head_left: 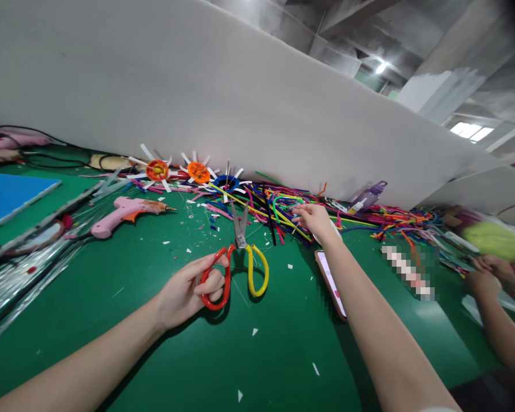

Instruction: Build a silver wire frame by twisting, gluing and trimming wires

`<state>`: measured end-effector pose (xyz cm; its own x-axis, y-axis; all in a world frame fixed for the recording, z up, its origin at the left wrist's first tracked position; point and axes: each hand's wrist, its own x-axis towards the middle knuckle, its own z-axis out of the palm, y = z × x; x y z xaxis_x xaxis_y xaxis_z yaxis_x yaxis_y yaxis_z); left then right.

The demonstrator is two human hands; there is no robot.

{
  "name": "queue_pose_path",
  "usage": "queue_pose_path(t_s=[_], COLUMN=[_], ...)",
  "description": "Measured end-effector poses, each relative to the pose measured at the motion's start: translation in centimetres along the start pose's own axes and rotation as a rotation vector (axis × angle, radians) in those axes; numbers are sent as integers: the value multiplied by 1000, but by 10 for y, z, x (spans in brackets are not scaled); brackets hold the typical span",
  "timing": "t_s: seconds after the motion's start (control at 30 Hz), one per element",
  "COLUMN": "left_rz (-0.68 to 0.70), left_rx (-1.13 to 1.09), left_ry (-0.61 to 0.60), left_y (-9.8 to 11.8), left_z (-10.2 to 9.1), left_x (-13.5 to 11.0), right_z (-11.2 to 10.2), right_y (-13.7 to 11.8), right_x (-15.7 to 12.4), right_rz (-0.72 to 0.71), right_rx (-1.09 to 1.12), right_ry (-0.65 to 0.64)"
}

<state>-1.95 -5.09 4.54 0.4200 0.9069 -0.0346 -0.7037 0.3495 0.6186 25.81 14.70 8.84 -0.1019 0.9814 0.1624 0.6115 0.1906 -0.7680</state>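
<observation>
My left hand (182,293) is wrapped around the red handle loop of a pair of scissors (241,241). Their yellow loop hangs free, and the blades point away from me, slightly apart. My right hand (316,222) reaches to a heap of colourful pipe cleaners (257,200) along the back. Its fingers are bent and close together at the heap; whatever they pinch is too small to make out. Below the right forearm lies a phone (329,283), partly covered by it.
Wheel-like ornaments with white strips, one red (157,170) and one orange (198,172), lie by the grey partition (197,86). At left are a pink glue gun (122,216) and a blue board (12,197). A purple bottle (370,196) stands at back right. A co-worker's hands (483,280) work at right.
</observation>
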Motion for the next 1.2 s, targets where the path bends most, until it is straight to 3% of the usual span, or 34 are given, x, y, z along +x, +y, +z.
queue_pose_path(t_s=[0.17,0.33,0.53,0.63,0.8,0.93,1.03,1.2], left_rz=[-10,-16,-19,-16,-23,-24,-11,26], left_rx=[-41,-81,-82,-80,-94,-111,-141,-178], left_ry=[11,22,34,34,25,55,110,128], left_y=[1,2,2,2,3,5,7,9], left_z=[-2,-2,-2,-2,-1,1,2,0], left_x=[0,0,0,-1,-2,-2,-2,-2], right_z=[0,0,-1,-1,-1,7,22,53], right_y=[-8,-15,-9,-6,-13,-33,-58,-88], right_x=[-6,-6,-3,-2,-14,-40,-77,-150], right_rz=[-60,-150,-190,-239,-207,-286,-354,-417], right_rx=[-153,-325,-400,-389,-152,-96,78,90], right_ry=[45,207,274,289,368,344,253,-130])
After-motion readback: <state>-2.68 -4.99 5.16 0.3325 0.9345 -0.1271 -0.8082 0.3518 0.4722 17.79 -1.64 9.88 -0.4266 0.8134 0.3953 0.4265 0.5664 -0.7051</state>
